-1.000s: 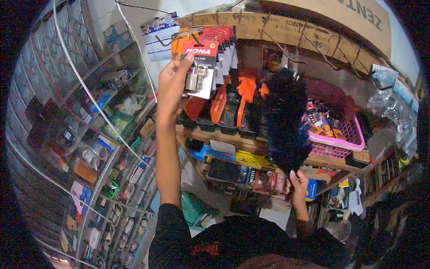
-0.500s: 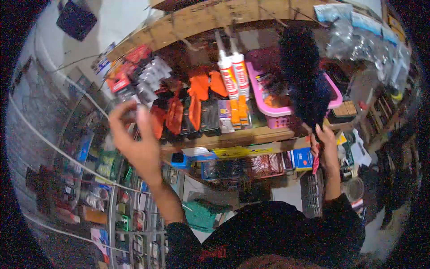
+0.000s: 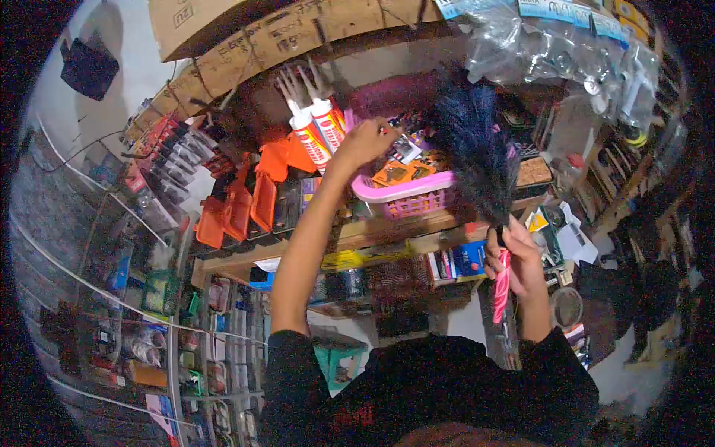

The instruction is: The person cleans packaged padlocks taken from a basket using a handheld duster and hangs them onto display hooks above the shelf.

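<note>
My left hand (image 3: 370, 141) reaches over the left rim of a pink basket (image 3: 402, 191), its fingers bent together above small packaged items (image 3: 404, 173); what they grip, if anything, is too small to make out. My right hand (image 3: 515, 257) is wrapped round the pink handle (image 3: 501, 287) of a black feather duster (image 3: 473, 145). The duster points up, its feathers in front of the basket's right side. Two white and red sealant tubes (image 3: 314, 134) stand just left of my left hand.
Orange bins (image 3: 238, 208) line the wooden shelf (image 3: 354, 235) on the left. Hanging packs (image 3: 179, 160) are behind them at the far left. Clear plastic bags (image 3: 558, 52) hang at the upper right. A green stool (image 3: 339, 356) is below.
My left hand has gone from the hanging packs, where it held a carded pack, rightward to the pink basket. The duster stays in my right hand. The view has shifted to the right.
</note>
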A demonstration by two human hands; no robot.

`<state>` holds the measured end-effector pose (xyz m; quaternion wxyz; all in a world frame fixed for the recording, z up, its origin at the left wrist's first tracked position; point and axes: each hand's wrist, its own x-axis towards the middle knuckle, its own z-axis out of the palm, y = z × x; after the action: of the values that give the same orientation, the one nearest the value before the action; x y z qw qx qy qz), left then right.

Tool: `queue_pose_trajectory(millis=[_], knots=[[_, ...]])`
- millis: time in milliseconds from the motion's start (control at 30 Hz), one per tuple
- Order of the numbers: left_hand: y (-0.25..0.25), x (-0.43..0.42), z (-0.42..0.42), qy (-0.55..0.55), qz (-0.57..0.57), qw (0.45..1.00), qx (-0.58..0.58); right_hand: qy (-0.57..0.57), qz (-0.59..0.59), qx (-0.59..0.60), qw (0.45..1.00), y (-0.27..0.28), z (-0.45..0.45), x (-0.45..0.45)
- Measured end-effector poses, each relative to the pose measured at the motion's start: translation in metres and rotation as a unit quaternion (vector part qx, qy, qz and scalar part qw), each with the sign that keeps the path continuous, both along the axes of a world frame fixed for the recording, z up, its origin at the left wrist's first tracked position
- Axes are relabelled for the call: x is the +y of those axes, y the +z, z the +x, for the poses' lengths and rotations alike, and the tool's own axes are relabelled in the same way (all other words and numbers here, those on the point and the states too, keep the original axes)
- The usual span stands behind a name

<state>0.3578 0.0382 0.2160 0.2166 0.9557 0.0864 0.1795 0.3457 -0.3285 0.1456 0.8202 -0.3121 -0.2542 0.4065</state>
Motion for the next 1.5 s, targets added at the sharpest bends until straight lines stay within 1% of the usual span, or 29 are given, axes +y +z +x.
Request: queue_pose_trajectory(millis=[33,67,100,167,200,300,333,433,467,567,600,667,767,800,900,933,967,1000,1033,1067,1100,1167,1233,1267,1300,1367,1400,1433,1500], knots=[[-0.014,0.014,0.024,0.022,0.042,0.998,0.047,-0.004,-0.014,-0.015,1.0,-0.003,0.0,-0.007],[-0.03,0.031,0.05,0.043,0.085,0.991,0.093,-0.024,-0.053,-0.004,0.998,-0.006,-0.003,-0.015],[-0.043,0.043,0.071,0.062,0.128,0.98,0.136,-0.019,-0.046,0.001,0.999,-0.003,-0.006,-0.019],[-0.065,0.064,0.096,0.019,0.199,0.958,0.207,-0.026,-0.087,-0.062,0.994,-0.012,-0.003,-0.034],[-0.08,0.08,0.108,-0.007,0.236,0.942,0.238,-0.031,-0.096,-0.042,0.994,-0.012,-0.006,-0.04],[-0.044,0.038,0.082,0.043,0.22,0.938,0.266,-0.036,-0.118,-0.048,0.991,-0.036,-0.002,-0.061],[-0.037,0.034,0.084,0.071,0.202,0.927,0.307,-0.037,-0.111,-0.058,0.991,-0.047,-0.001,-0.065],[-0.041,0.031,0.073,0.11,0.227,0.957,0.141,-0.065,-0.139,-0.02,0.988,-0.055,-0.001,-0.07],[-0.048,0.025,0.066,0.114,0.233,0.966,0.008,-0.06,-0.127,-0.016,0.99,-0.052,-0.001,-0.068],[-0.047,0.034,0.074,0.103,0.146,0.984,0.011,-0.067,-0.124,-0.036,0.989,-0.061,0.004,-0.065],[-0.045,0.032,0.069,0.084,0.144,0.986,0.001,-0.072,-0.125,-0.031,0.989,-0.061,0.003,-0.063],[-0.027,0.024,0.057,0.047,0.143,0.988,-0.021,-0.082,-0.124,-0.024,0.989,-0.058,0.005,-0.057],[0.005,0.001,0.031,0.06,0.101,0.993,-0.027,-0.071,-0.118,-0.025,0.99,-0.056,0.006,-0.053],[0.008,0.0,0.021,0.051,0.068,0.993,-0.079,-0.071,-0.117,-0.025,0.99,-0.055,0.006,-0.052],[0.029,-0.018,-0.026,0.079,-0.092,0.982,-0.145,-0.07,-0.114,-0.022,0.991,-0.056,0.002,-0.046],[0.035,-0.026,-0.043,0.003,-0.238,0.95,-0.201,-0.083,-0.126,-0.041,0.988,-0.067,0.003,-0.045],[0.038,-0.034,-0.062,-0.073,-0.376,0.889,-0.25,-0.087,-0.115,-0.031,0.989,-0.069,0.002,-0.042],[0.04,-0.042,-0.085,-0.03,-0.46,0.847,-0.264,-0.09,-0.106,-0.021,0.99,-0.07,0.0,-0.04],[0.029,-0.04,-0.101,-0.028,-0.536,0.794,-0.285,-0.092,-0.098,-0.011,0.991,-0.07,-0.002,-0.037],[0.018,-0.039,-0.118,-0.024,-0.606,0.732,-0.311,-0.104,-0.111,-0.007,0.988,-0.066,-0.007,-0.032],[0.001,-0.032,-0.128,-0.065,-0.665,0.66,-0.344,-0.097,-0.102,0.002,0.99,-0.067,-0.007,-0.028],[-0.016,-0.046,-0.158,-0.07,-0.734,0.587,-0.335,-0.078,-0.087,0.019,0.993,-0.072,-0.009,-0.022],[-0.054,-0.043,-0.191,-0.17,-0.813,0.484,-0.275,-0.078,-0.11,0.046,0.99,-0.089,-0.017,-0.012],[-0.073,-0.045,-0.208,-0.13,-0.827,0.473,-0.276,-0.078,-0.123,0.058,0.988,-0.094,-0.021,-0.006],[-0.088,-0.051,-0.222,-0.089,-0.839,0.46,-0.277,-0.053,-0.154,0.064,0.985,-0.081,-0.03,-0.002],[-0.096,-0.07,-0.241,0.039,-0.805,0.465,-0.366,0.062,-0.108,-0.009,0.992,-0.103,-0.036,0.004],[-0.117,-0.064,-0.254,0.032,-0.821,0.433,-0.371,0.082,-0.141,-0.032,0.986,-0.112,-0.044,0.009],[-0.119,-0.065,-0.264,0.055,-0.814,0.435,-0.382,0.113,-0.191,-0.042,0.974,-0.102,-0.056,0.016],[-0.124,-0.069,-0.287,0.105,-0.796,0.432,-0.41,0.22,-0.248,-0.202,0.922,-0.116,-0.06,0.029]])
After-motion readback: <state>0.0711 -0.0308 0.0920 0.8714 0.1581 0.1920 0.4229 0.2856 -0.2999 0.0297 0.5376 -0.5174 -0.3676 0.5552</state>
